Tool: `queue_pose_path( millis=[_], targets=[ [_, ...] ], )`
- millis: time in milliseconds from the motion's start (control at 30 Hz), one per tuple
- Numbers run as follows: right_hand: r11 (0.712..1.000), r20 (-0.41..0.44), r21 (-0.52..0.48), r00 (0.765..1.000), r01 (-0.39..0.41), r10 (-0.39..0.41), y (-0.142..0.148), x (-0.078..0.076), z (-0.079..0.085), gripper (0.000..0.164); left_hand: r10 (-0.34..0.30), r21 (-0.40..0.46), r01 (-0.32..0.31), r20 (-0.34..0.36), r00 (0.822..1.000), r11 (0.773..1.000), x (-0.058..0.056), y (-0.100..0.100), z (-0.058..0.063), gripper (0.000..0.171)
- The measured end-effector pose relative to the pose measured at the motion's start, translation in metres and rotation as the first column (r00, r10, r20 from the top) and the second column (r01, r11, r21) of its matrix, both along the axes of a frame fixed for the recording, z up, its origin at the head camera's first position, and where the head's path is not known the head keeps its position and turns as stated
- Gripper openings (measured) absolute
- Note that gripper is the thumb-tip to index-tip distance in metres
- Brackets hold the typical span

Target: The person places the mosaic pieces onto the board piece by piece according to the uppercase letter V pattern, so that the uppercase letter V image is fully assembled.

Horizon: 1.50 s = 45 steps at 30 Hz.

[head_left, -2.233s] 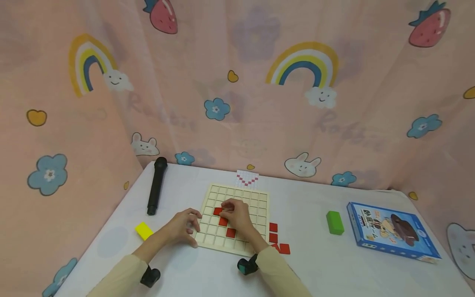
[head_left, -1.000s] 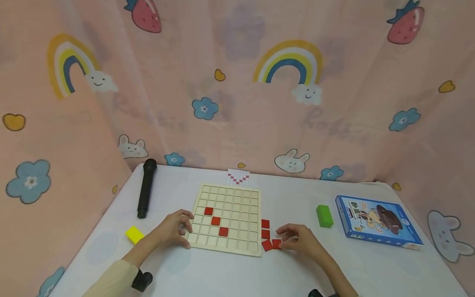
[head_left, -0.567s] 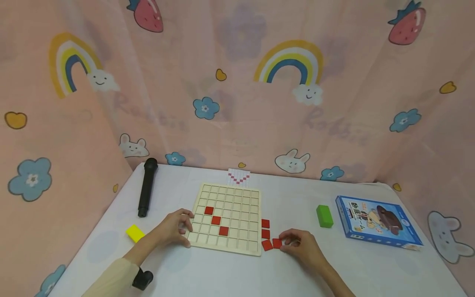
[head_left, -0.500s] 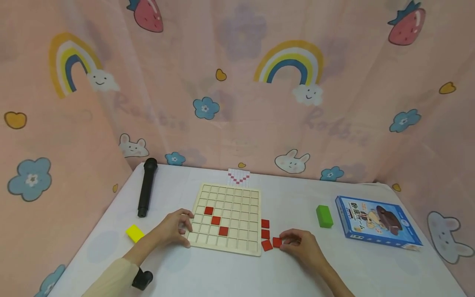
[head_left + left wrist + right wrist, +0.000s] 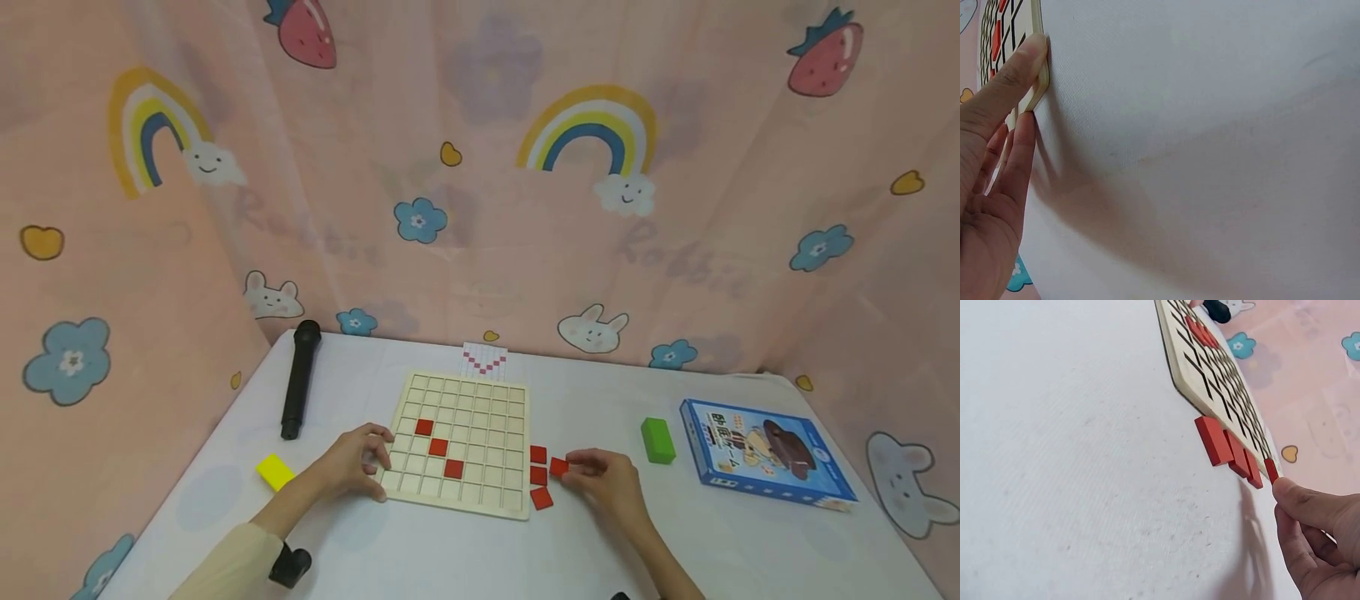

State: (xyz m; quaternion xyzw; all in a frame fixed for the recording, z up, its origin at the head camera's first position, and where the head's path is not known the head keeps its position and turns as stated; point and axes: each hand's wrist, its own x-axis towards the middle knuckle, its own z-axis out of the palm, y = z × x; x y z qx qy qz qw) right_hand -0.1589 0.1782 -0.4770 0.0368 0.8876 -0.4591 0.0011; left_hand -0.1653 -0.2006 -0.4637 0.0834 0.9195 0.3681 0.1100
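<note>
My right hand [image 5: 611,486] pinches a red square tile [image 5: 559,467] between thumb and fingers, right of the board; in the right wrist view this tile [image 5: 1270,470] shows edge-on at the fingertips. Three more red tiles [image 5: 538,476] lie in a rough column along the right edge of the cream grid board [image 5: 489,439]. On the board, three red tiles [image 5: 438,447] sit in a diagonal line. My left hand [image 5: 347,462] holds the board's near left corner, thumb and fingers around it, as the left wrist view shows.
Behind the board lies a pattern card [image 5: 485,360] with a red V of squares. A black microphone [image 5: 300,379] and a yellow block [image 5: 275,472] lie left. To the right are a green block [image 5: 657,441] and a blue game box [image 5: 767,454].
My right hand has left the board and taken a red tile from the group at the right, shifting it slightly away from the viewer. The left hand stays at the board.
</note>
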Motion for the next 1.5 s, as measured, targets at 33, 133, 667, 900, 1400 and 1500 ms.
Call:
queue_pose_path(
  millis=[33,133,667,900,1400,1500],
  targets=[
    [1.0,-0.004,-0.005,1.0,0.0,0.0,-0.002,-0.001,0.001,0.027,0.006,0.001,-0.006,0.003,1.0,1.0,0.0,0.0,0.0,0.036],
    [1.0,-0.023,-0.017,1.0,-0.009,0.008,-0.008,-0.006,0.004,0.027,0.017,0.001,-0.017,0.009,1.0,1.0,0.0,0.0,-0.001,0.037],
    [0.994,-0.119,-0.087,0.991,-0.07,0.059,-0.048,-0.03,0.011,0.023,0.021,0.001,-0.021,0.012,1.0,1.0,-0.001,0.001,0.0,0.037],
    [0.984,-0.17,-0.134,0.981,-0.117,0.093,-0.068,-0.04,0.012,0.023,0.001,0.008,-0.001,0.015,1.0,1.0,-0.004,-0.001,-0.003,0.035],
    [0.947,-0.225,-0.226,0.958,-0.227,0.176,-0.11,-0.067,0.008,0.025,-0.004,0.022,0.004,0.019,1.0,1.0,-0.003,-0.002,-0.002,0.036],
    [0.934,-0.216,-0.261,0.957,-0.245,0.191,-0.12,-0.07,0.004,0.025,-0.01,0.026,0.01,0.018,1.0,1.0,-0.003,-0.002,-0.003,0.035]
  ],
)
